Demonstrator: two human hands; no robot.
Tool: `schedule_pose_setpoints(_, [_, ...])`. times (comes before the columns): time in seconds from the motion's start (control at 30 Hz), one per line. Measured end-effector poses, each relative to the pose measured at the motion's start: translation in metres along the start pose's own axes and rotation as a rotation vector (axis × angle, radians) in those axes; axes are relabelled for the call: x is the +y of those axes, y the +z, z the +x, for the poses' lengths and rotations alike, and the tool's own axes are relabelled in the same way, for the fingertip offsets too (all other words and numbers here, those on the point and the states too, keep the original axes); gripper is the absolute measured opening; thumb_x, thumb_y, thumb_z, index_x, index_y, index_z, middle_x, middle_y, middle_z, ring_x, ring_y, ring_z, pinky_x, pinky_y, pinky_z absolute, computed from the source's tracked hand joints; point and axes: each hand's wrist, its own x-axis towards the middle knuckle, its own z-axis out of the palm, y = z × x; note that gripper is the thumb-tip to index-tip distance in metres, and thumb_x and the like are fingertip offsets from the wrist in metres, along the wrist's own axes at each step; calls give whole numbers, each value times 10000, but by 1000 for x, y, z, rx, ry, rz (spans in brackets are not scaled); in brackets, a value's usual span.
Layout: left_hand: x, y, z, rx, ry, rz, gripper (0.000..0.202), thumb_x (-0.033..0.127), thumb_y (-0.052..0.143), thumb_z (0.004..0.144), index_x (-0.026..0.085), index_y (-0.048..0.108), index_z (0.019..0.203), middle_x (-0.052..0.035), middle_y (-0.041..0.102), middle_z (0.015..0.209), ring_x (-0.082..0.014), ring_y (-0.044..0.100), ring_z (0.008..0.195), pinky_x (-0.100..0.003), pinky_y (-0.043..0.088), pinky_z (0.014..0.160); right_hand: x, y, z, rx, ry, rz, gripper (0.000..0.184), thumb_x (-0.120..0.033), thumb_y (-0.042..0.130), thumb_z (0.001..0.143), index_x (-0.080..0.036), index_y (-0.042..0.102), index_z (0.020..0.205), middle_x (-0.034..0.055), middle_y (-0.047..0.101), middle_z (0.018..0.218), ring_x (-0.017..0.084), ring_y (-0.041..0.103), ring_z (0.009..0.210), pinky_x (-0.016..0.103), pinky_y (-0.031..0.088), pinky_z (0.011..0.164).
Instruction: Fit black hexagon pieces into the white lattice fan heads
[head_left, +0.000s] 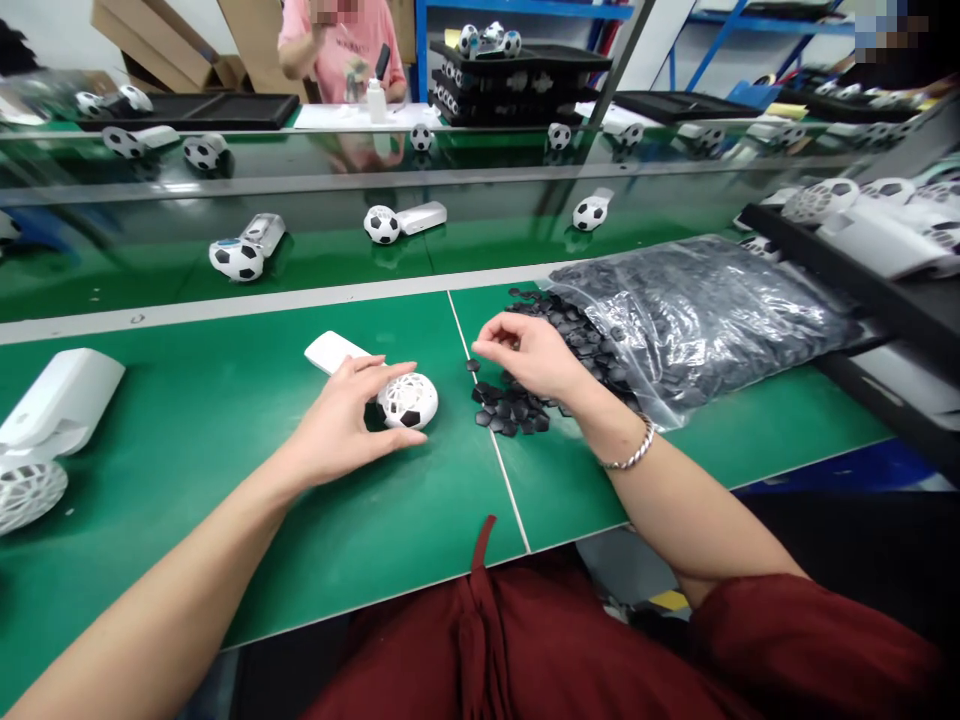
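Observation:
My left hand (pixel 341 418) is curled round a white soccer-ball-shaped head (pixel 409 402), thumb at its near side and fingers at its far side. Open latticework covers part of the ball, and a black patch shows on its front. A white handle (pixel 334 352) extends behind my left fingers. My right hand (pixel 529 352) hovers at the left edge of a pile of small black pentagon pieces (pixel 514 408), its fingertips pinched together. Whatever they may hold is too small or hidden to make out. One loose black piece (pixel 472 366) lies just below those fingertips.
A clear plastic bag (pixel 712 310) full of black pieces lies at right, beside a black tray (pixel 847 270) of ball units. Another white unit (pixel 64 405) rests at left. Behind, ball units (pixel 382 225) sit along a green belt; a person in pink (pixel 349 50) is across.

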Motion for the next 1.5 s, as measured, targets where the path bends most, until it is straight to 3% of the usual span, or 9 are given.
schedule_pose_setpoints(0.13, [0,1,-1,-3,19,22,611,517,632,691,248,497,1223,-87,479,1267,-285,292,1276,-492,245,1049,14,-7,2,-51,26,-383,61,-238,634,725,-183,651,747,0,600,687,110,506,604,252,370,575])
schedule_pose_setpoints(0.23, [0,-2,-2,-91,31,-25,609,467,631,711,273,457,1261,-70,388,1366,-283,227,1321,-477,221,1070,15,1,2,-67,13,-537,128,-268,622,755,-206,667,858,42,610,846,150,540,717,274,382,612])
schedule_pose_setpoints(0.33, [-1,-5,-4,-135,-14,-88,624,424,634,716,287,421,1286,-48,292,1430,-273,179,1344,-446,239,1073,14,6,6,-90,19,-600,95,-250,604,774,-199,664,827,53,593,873,148,541,720,271,388,622])
schedule_pose_setpoints(0.5, [0,-6,-4,-171,21,-144,614,375,622,725,269,412,1291,-26,335,1414,-246,148,1356,-430,190,1100,12,3,5,-151,23,-399,68,-132,617,745,-158,616,808,4,601,725,103,534,639,222,401,612])
schedule_pose_setpoints(0.7, [1,-4,-3,-178,68,-157,605,254,595,697,226,423,1276,-37,370,1393,-244,163,1353,-437,175,1106,-11,8,-13,-272,-317,-150,100,-163,544,817,-175,626,874,8,619,817,108,548,767,224,414,720])
schedule_pose_setpoints(0.9, [3,-2,-5,-150,74,-176,579,277,620,691,220,444,1240,-39,421,1355,-246,170,1351,-435,178,1106,-19,15,-21,-332,-380,-15,61,-185,579,802,-152,625,825,23,614,811,113,548,754,232,426,711])
schedule_pose_setpoints(1.07, [11,10,-5,-22,-2,-210,508,412,648,695,223,493,1140,-66,463,1307,-281,214,1334,-453,233,1078,-14,22,-19,-344,-317,84,63,-172,596,787,-155,653,810,16,621,784,110,558,745,233,427,710])
schedule_pose_setpoints(1.2, [15,18,-4,30,-7,-253,386,344,593,744,210,489,1091,-65,492,1263,-253,186,1345,-442,227,1079,-13,29,-17,-328,-259,199,18,-173,630,750,-154,630,750,-1,621,748,108,558,722,235,430,697])
schedule_pose_setpoints(1.5, [15,20,-2,31,48,-289,281,261,554,737,211,506,1009,-56,527,1183,-253,198,1338,-449,204,1083,-10,40,-12,-378,-10,395,209,-187,727,625,-136,524,633,-65,506,581,50,421,527,181,358,523])
